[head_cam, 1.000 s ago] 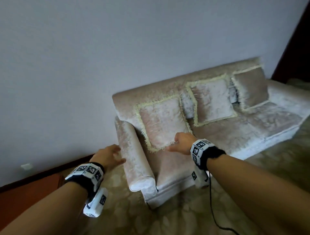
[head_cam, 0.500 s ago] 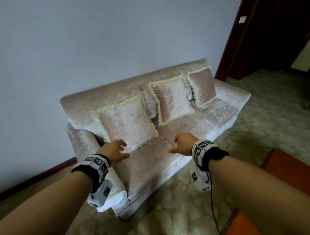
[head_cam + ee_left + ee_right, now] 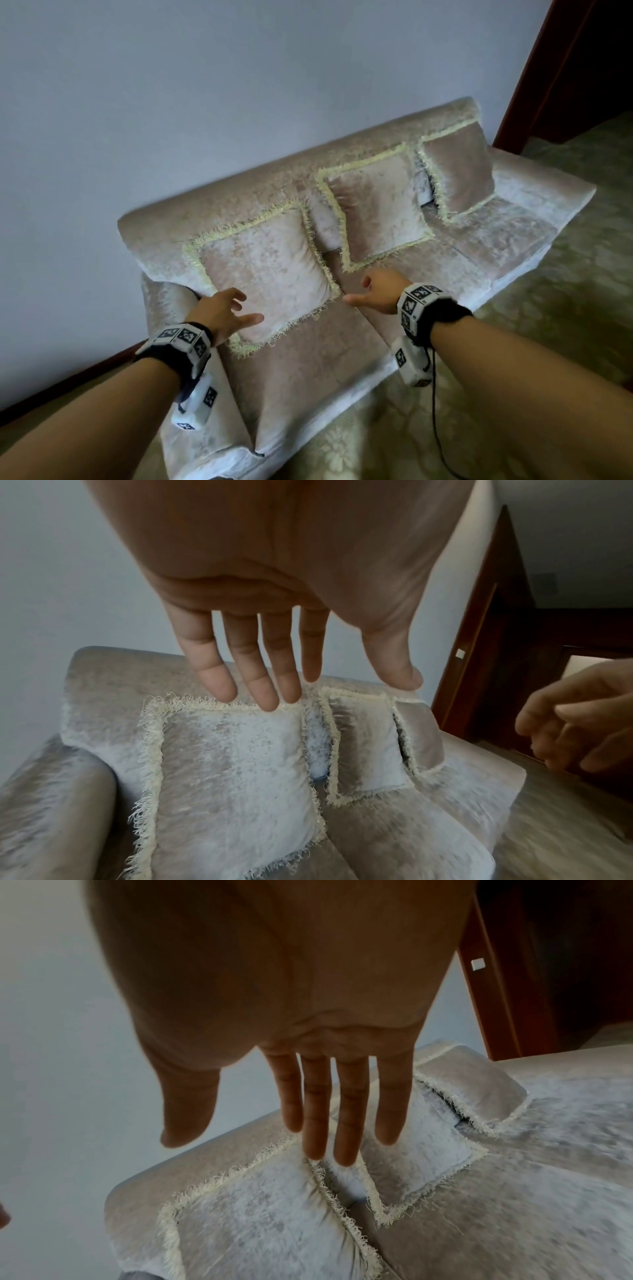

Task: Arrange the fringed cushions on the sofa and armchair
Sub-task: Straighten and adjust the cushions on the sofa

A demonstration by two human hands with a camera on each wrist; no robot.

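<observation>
Both hands are spread wide and hold nothing. The left hand [image 3: 222,313] and right hand [image 3: 380,291] hang on each side of the near cushion [image 3: 263,267], which leans on the sofa [image 3: 308,363] back. Grab both side edges together, not the thin fringe, and lift gently.

The pale beige crushed-velvet sofa [image 3: 342,359] is showing a soft, short pile that is catching the light in silvery patches. The three square velvet cushions, nearest [image 3: 267,270], middle [image 3: 375,212] and far [image 3: 459,168], are wearing the same sheen, each edged in rough, frayed cream thread fringe. The plain wall [image 3: 171,85] is looking matt and smooth, the dark red-brown wooden door frame [image 3: 548,68] faintly glossy, the patterned greenish carpet [image 3: 565,291] dull.
</observation>
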